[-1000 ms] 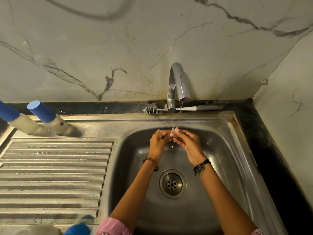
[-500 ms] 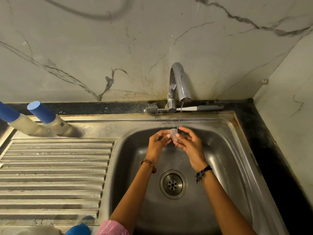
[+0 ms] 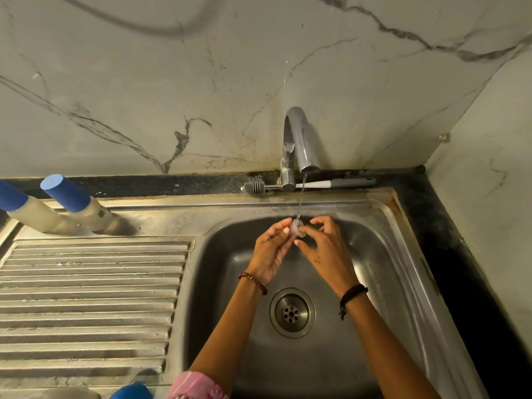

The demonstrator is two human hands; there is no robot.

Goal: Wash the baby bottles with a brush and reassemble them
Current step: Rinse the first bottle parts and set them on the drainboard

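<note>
while two bottles [image 3: 86, 210] stand aside, left hand [image 3: 272, 249] and right hand [image 3: 324, 249] pinch one nipple [image 3: 297, 226].

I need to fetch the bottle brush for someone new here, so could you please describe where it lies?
Start at the chrome tap behind the sink basin. The bottle brush lies flat on the dark ledge at the tap's base, passing behind it. It has grey bristles on the left and a white-and-grey handle on the right, unlike the upright blue-capped bottles far left.
</note>
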